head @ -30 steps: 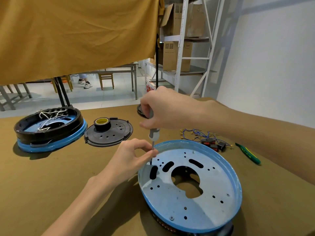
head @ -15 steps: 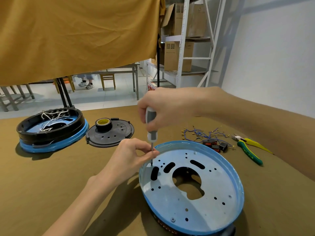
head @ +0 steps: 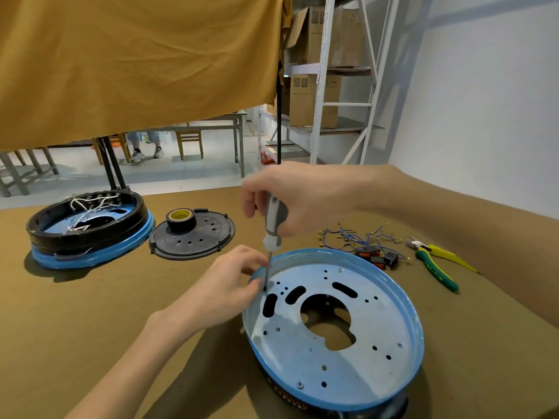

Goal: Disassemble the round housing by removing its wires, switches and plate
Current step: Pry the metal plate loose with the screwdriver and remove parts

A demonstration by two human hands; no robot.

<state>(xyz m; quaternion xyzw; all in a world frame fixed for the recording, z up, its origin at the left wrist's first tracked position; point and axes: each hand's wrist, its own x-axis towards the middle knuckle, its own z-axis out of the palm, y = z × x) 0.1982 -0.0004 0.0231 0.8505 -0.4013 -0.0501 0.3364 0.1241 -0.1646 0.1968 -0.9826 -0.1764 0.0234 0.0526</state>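
Housing's near edge (head: 348,414) (cut off)

Your right hand (head: 305,201) reaches in from the right with its fingers (head: 251,201) curled in a grip. Your left hand (head: 223,288) sits lower, with its fingertips (head: 257,287) pinched together.

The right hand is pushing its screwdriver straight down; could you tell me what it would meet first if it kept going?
The right hand drives the screwdriver down onto the metal plate near its left rim; its tip seems to rest there already, probably on a screw.

Head-worn view, looking forward and down, close over table (head: 90,328)
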